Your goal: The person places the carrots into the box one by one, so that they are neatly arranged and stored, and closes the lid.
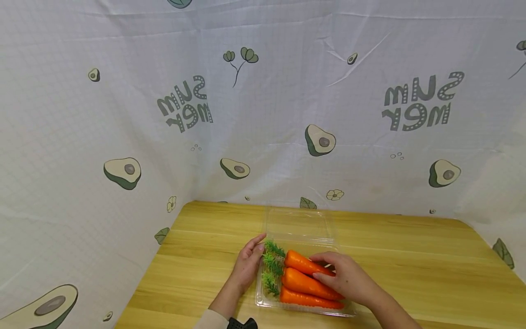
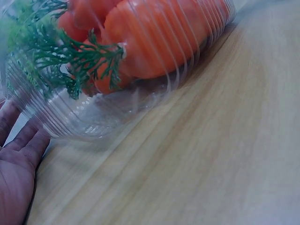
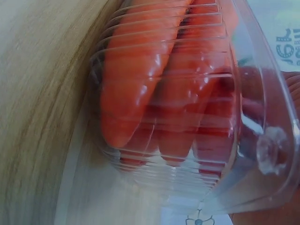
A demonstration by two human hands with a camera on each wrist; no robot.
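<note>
A clear plastic clamshell box (image 1: 259, 299) holds several orange carrots (image 1: 306, 284) with feathery green tops (image 1: 270, 267) toward its left end. My left hand (image 1: 248, 262) lies along the box's left side, fingers fairly straight against the wall. In the left wrist view, those fingers (image 2: 21, 145) reach the ribbed plastic from outside. Over the right half of the box, my right hand (image 1: 347, 276) has its thumb and fingers around the farthest carrot (image 1: 302, 262) of the top row. Through the box's end, the right wrist view shows tapered carrot tips (image 3: 124, 112) in layers.
The box's hinged lid (image 1: 297, 223) lies folded back behind it. Everything stands on a wood-grain table (image 1: 411, 260). A white curtain (image 1: 271, 114) printed with avocados hangs behind and at both sides. A black wrist strap (image 1: 242, 323) shows at the bottom edge.
</note>
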